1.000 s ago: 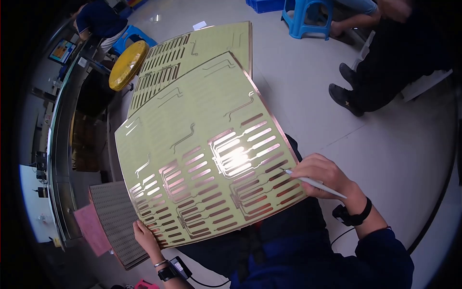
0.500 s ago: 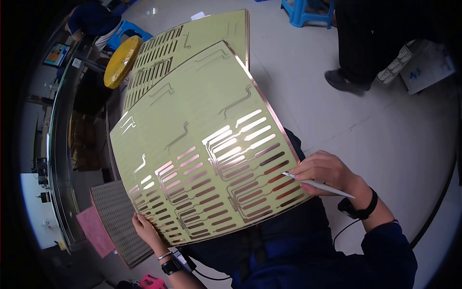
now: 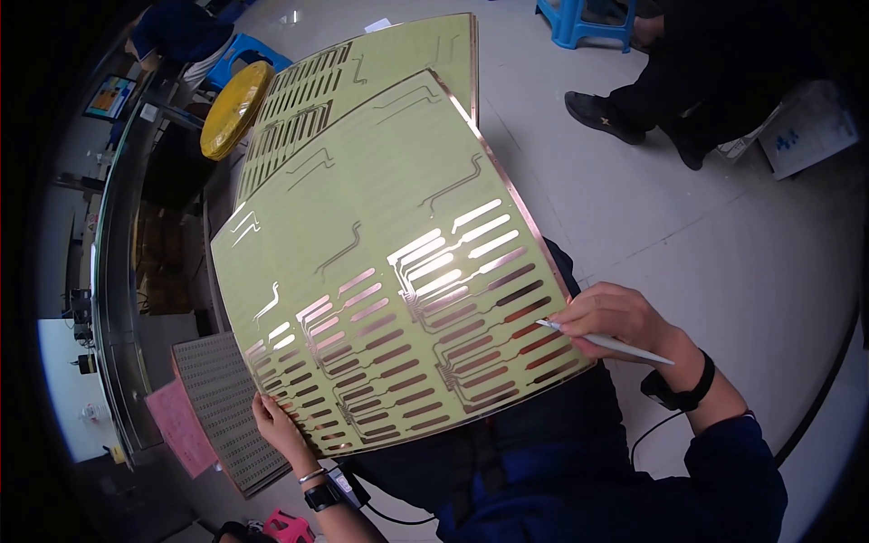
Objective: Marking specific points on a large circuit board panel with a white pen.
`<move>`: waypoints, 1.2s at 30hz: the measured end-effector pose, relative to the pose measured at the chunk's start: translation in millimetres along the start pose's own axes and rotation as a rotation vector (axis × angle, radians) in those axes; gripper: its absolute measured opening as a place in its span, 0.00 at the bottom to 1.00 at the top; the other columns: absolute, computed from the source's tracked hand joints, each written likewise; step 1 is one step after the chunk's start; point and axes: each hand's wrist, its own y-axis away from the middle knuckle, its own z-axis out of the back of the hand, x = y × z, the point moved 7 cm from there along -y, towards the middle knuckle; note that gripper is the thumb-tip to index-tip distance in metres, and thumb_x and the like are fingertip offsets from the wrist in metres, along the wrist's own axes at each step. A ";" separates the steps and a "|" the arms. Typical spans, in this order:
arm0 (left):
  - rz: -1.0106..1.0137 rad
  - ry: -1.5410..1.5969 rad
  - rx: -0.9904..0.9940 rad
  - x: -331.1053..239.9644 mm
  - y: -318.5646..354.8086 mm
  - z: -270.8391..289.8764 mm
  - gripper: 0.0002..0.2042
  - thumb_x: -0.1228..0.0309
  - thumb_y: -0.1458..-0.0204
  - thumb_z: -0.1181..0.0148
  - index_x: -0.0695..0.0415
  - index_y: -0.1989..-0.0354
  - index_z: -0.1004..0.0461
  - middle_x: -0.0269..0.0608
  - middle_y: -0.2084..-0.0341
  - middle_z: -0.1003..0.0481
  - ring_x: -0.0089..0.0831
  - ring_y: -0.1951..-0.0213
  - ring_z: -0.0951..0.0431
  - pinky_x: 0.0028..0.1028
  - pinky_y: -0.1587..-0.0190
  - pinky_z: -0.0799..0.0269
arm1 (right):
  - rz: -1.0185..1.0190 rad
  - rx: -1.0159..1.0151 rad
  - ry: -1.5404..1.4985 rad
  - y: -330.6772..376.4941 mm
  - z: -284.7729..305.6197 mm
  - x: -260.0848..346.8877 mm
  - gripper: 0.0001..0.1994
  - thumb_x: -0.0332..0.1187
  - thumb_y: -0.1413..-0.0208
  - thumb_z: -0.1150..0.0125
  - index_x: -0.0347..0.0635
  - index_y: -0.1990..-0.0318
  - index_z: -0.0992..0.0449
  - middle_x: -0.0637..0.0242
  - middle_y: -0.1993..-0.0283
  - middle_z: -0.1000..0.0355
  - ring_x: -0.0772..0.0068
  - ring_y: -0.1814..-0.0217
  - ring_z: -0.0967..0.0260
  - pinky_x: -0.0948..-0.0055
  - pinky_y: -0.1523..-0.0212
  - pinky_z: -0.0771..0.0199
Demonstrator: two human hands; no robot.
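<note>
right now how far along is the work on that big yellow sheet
Nothing looks finished. In hand: the left hand holds the yellow sheet by its lower edge, and the right hand sets a white pen at its right edge. A second sheet lies behind, untouched.

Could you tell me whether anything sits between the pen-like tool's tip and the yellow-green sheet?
Nothing visible does. The right hand holds the pen-like tool with its tip at the yellow-green sheet's right edge, while the left hand grips the sheet's lower left edge.

The pale grey floor (image 3: 688,226) carries a blue stool (image 3: 587,20) at the top; right of the stool lies a white printed sheet (image 3: 810,127).
</note>
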 end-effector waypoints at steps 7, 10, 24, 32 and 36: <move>0.033 -0.027 0.019 4.2 -1.2 1.0 0.18 0.66 0.38 0.53 0.71 0.49 0.33 0.49 0.59 0.26 0.29 0.60 0.28 0.26 0.55 0.31 | -0.032 -0.073 -0.018 -5.5 -0.2 -0.8 0.14 0.19 0.61 0.34 0.44 0.65 0.24 0.66 0.62 0.22 0.69 0.63 0.25 0.73 0.63 0.25; 0.054 0.024 0.012 4.5 0.5 1.1 0.18 0.66 0.38 0.53 0.72 0.49 0.33 0.49 0.59 0.26 0.28 0.60 0.28 0.26 0.55 0.31 | -0.095 -0.046 -0.068 -2.5 1.8 -2.8 0.08 0.24 0.57 0.34 0.43 0.68 0.24 0.67 0.62 0.22 0.68 0.61 0.25 0.73 0.61 0.24; 0.100 0.106 0.040 -1.2 4.8 -1.0 0.19 0.65 0.37 0.53 0.71 0.48 0.34 0.45 0.59 0.26 0.25 0.60 0.28 0.24 0.55 0.32 | -0.121 0.028 -0.102 -5.9 3.1 -0.5 0.08 0.23 0.58 0.34 0.42 0.69 0.23 0.67 0.63 0.22 0.68 0.61 0.24 0.72 0.60 0.24; 0.116 0.175 0.038 6.7 2.5 -1.0 0.19 0.66 0.37 0.53 0.71 0.47 0.34 0.46 0.58 0.26 0.26 0.58 0.28 0.24 0.54 0.32 | -0.084 0.002 -0.034 -9.4 0.2 3.7 0.07 0.24 0.58 0.34 0.41 0.68 0.23 0.67 0.63 0.22 0.67 0.62 0.25 0.72 0.61 0.24; 0.137 0.204 0.049 -0.1 4.6 -2.6 0.19 0.66 0.38 0.53 0.71 0.47 0.34 0.46 0.56 0.27 0.27 0.57 0.28 0.25 0.53 0.32 | -0.072 0.004 -0.064 -7.8 2.8 3.4 0.08 0.23 0.57 0.35 0.41 0.67 0.23 0.66 0.63 0.22 0.66 0.62 0.25 0.71 0.60 0.24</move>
